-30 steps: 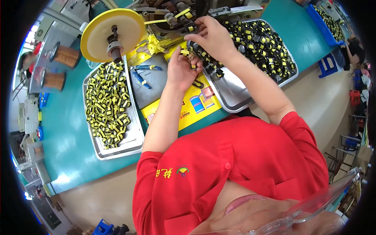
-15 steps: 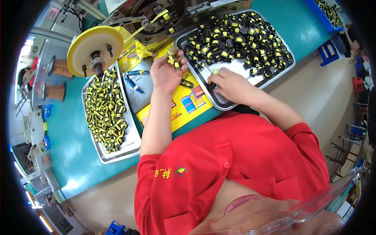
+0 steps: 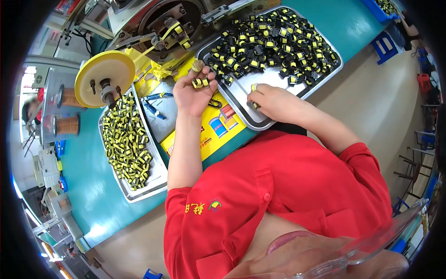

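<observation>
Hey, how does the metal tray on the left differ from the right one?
The left tray looks narrower; the right tray looks wider. The left tray's components show mostly yellow, while the right tray's components show much more black. The right hand is at the right tray; no hand is at the left tray. Both are shiny metal trays on the green table.

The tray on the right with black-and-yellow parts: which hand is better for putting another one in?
Probably the right hand: it's over the tray's bare patch, and its fingers seem to pinch something dark. The left hand holds parts outside the rim.
</observation>
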